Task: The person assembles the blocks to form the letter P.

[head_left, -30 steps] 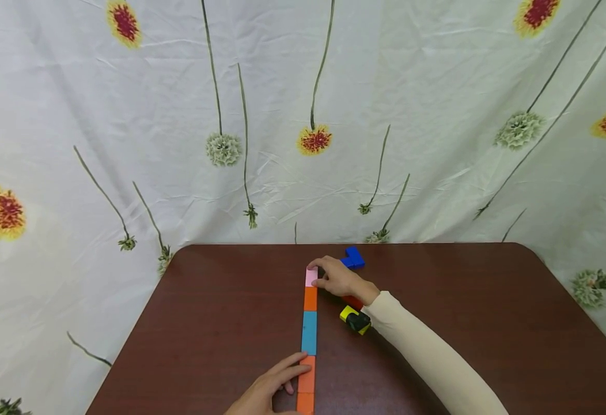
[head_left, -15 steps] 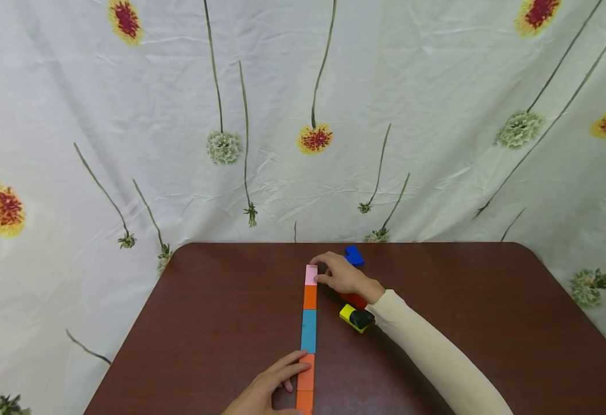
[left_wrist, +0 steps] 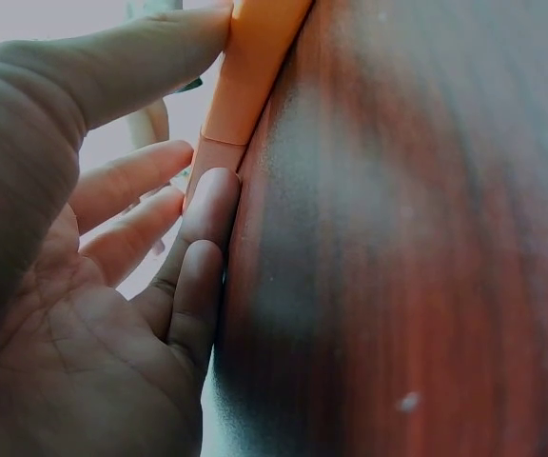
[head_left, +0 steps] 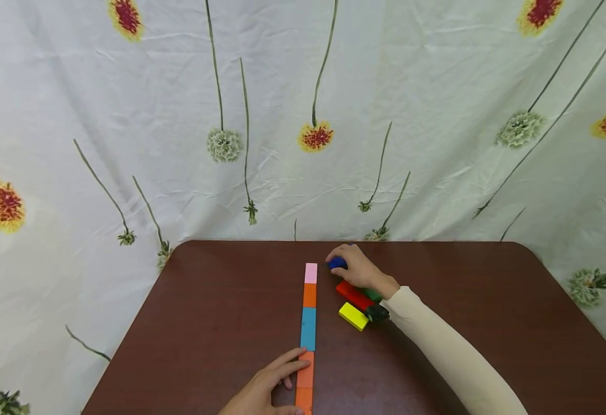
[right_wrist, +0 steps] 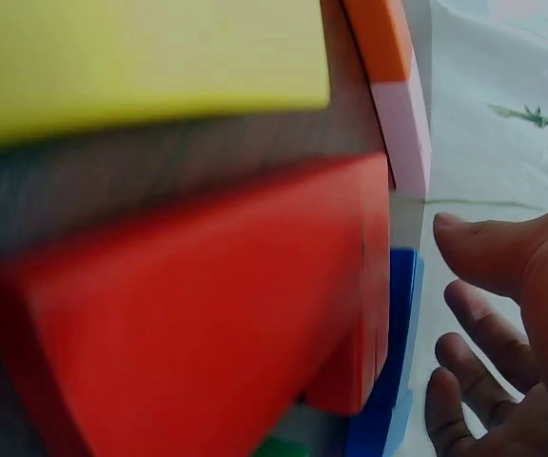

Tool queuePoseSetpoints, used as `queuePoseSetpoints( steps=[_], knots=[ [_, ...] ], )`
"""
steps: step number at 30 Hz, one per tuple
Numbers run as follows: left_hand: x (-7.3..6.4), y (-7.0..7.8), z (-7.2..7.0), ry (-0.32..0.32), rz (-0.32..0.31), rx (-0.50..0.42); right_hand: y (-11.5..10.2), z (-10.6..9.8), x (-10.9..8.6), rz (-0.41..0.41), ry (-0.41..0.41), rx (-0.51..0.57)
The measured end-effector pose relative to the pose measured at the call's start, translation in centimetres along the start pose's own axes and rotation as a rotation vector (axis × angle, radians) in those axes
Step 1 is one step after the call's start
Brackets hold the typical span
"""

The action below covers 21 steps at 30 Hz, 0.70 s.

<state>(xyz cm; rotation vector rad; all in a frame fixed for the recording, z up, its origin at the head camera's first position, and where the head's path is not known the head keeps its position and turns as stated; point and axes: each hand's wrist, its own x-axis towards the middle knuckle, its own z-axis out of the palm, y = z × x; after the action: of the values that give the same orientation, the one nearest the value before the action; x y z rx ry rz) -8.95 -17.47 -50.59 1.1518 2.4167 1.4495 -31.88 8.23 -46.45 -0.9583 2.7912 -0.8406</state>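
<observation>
A straight row of flat blocks runs away from me: two orange blocks (head_left: 305,376) at the near end, then a light blue block (head_left: 308,328), an orange block (head_left: 310,295) and a pink block (head_left: 310,273). My left hand (head_left: 264,387) rests along the row's left side, thumb and fingertips at the near orange blocks. To the right of the pink end, my right hand (head_left: 359,270) reaches over the dark blue blocks (head_left: 337,263) and partly hides them. Its thumb and fingers stand apart in the right wrist view, with nothing between them.
Under and beside the right forearm lie a red block (head_left: 352,294), a yellow block (head_left: 353,316) and a green block (head_left: 372,294). A black device (head_left: 377,313) sits at the right wrist. The brown table (head_left: 220,311) ends at a flowered white cloth (head_left: 282,115).
The right hand has left the pink block and moved right to the dark blue blocks, uncovering red and green ones. The left hand stays by the near orange blocks.
</observation>
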Motion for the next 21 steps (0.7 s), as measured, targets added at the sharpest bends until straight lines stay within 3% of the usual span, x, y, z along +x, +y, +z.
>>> queuePoseSetpoints(
  steps=[9,15,21],
  knots=[
    [0.0,-0.2,0.0,-0.004,-0.01,0.004,1.0,-0.8,0.1,0.044,-0.024,-0.051],
    [0.0,-0.3,-0.1,-0.009,-0.005,-0.006,1.2,-0.8,0.1,0.116,-0.015,-0.043],
    [0.0,-0.3,-0.1,-0.026,-0.033,-0.04,1.2,-0.7,0.0,0.102,-0.008,-0.067]
  ],
)
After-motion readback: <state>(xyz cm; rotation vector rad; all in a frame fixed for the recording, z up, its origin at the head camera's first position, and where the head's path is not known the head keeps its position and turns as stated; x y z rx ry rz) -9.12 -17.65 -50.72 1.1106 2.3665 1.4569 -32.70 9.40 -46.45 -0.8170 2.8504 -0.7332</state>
